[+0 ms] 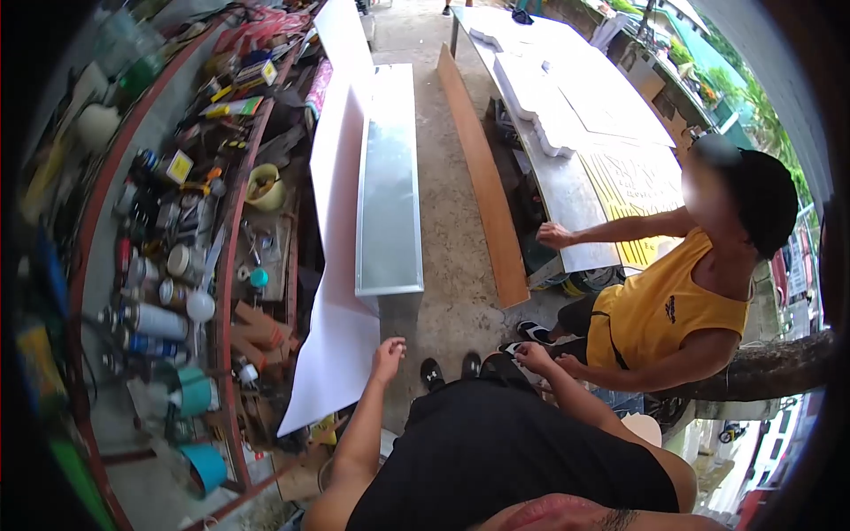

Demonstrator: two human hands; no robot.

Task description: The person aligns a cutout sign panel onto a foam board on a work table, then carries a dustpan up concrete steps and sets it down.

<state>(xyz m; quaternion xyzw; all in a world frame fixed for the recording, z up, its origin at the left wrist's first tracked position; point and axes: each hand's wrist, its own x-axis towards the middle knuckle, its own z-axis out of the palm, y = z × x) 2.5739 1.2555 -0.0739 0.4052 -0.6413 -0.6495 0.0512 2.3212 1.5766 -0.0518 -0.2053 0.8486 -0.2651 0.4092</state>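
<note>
My left hand (388, 357) is in the air just in front of the near end of a long grey metal-framed box (390, 212). Its fingers are loosely bent and a little apart, with nothing visible in them. Beside it a large white sheet (332, 380) stands on edge along the box's left side. My right hand (533, 356) is in front of my body, its fingers curled together; whatever they may hold is too small to make out. Close to it are a co-worker's shoes and arm.
A co-worker in a yellow top (677, 301) stands at my right by a table (575, 252) bearing white cut shapes and a yellow lettered sheet (629, 190). A brown plank (482, 186) lies along the floor. The left shelf (235, 212) is crowded with cans, jars and tools.
</note>
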